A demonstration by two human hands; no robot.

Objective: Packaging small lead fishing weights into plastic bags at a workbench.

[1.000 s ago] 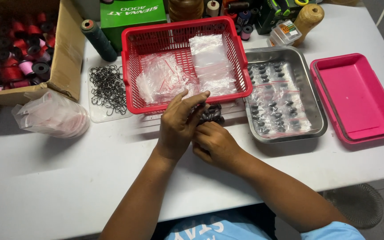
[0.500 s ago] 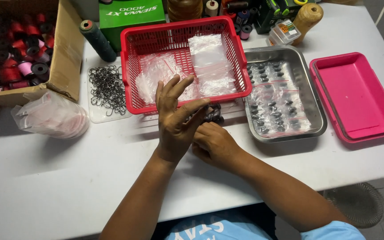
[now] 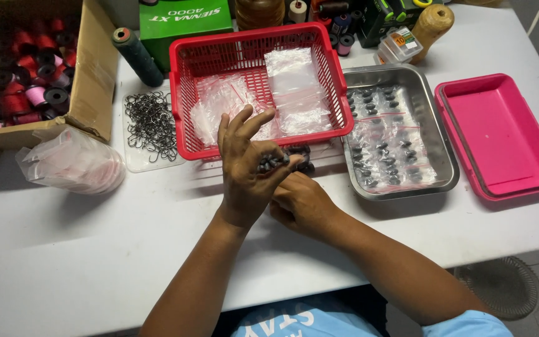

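My left hand (image 3: 246, 163) is raised in front of the red basket (image 3: 179, 87), palm turned up, fingers spread, with several small dark metal weights (image 3: 271, 162) lying in it. My right hand (image 3: 302, 201) sits just below and to the right, its fingers curled at the edge of the left palm and at a small pile of the same dark weights (image 3: 302, 160) on the table. Clear plastic bags (image 3: 294, 84) lie inside the basket.
A steel tray (image 3: 441, 156) with bagged weights is to the right, then a pink tray (image 3: 500, 137). Left of the basket lie a pile of dark hooks (image 3: 151, 122), a stack of clear bags (image 3: 73, 163) and a cardboard box of spools (image 3: 92, 93). Thread cones and a green box stand behind.
My left hand has lifted off the pile and turned palm up, fingers opening, with weights now in it. My right hand stayed in place.
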